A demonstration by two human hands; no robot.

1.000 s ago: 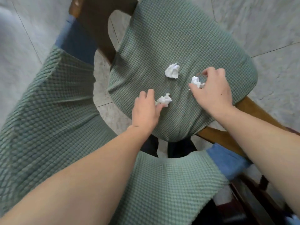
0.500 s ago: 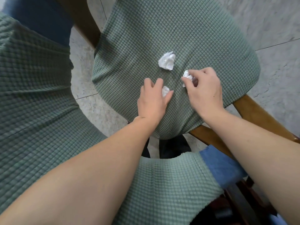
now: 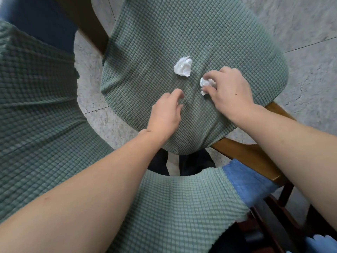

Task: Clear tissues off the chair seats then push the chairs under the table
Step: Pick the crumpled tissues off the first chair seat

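A chair seat (image 3: 182,24) in a green waffle-knit cover fills the middle of the view. One crumpled white tissue (image 3: 183,66) lies loose near its centre. My right hand (image 3: 229,94) pinches a second crumpled tissue (image 3: 207,84) between thumb and fingers, low over the seat, just right of the loose one. My left hand (image 3: 167,110) hovers over the seat's near part with its fingers curled in. The third tissue that lay under it no longer shows on the cover and seems hidden in that hand.
The chair's green-covered backrest (image 3: 173,207) curves across the bottom, between me and the seat. A second green-covered chair (image 3: 36,106) stands close on the left. Wooden frame rails (image 3: 246,156) and blue cloth (image 3: 246,179) show at the right. Grey tiled floor (image 3: 300,70) surrounds them.
My left hand closed over the nearest tissue, which has vanished from the seat. My right hand tightened its pinch on its tissue. The view shifted closer over the seat.
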